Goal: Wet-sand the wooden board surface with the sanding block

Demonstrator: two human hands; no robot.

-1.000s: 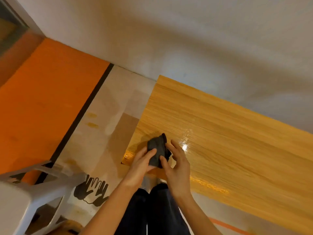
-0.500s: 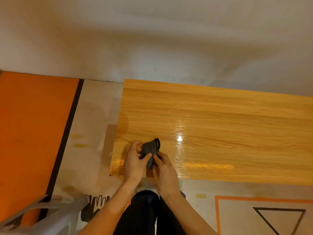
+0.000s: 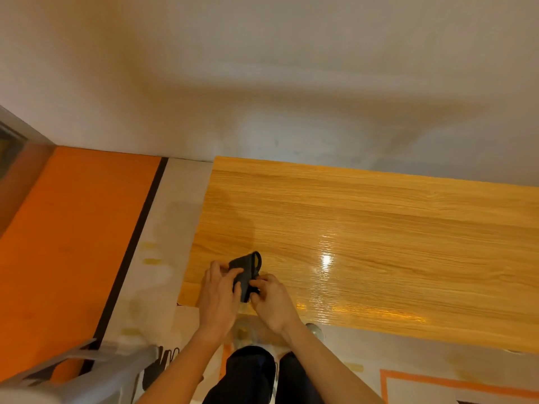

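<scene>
A long wooden board [image 3: 379,228] with a glossy, wet-looking sheen lies flat on the floor against the white wall. Over its near left corner I hold a dark grey folded sanding sheet [image 3: 245,271] in both hands. My left hand [image 3: 217,293] grips its left side with the fingers curled over it. My right hand [image 3: 271,298] pinches its lower right edge. The sheet curls up at its far end and sits just above the board surface; whether it touches the wood is unclear.
A white wall [image 3: 262,83] runs along the board's far edge. An orange floor mat [image 3: 73,243] with a black stripe lies to the left. A grey plastic chair [image 3: 87,374] stands at the lower left. My dark trouser legs [image 3: 253,377] are below my hands.
The view has swung and settled squarely over the board. Both hands have kept hold of the dark sheet and refolded it, staying at the near left corner.
</scene>
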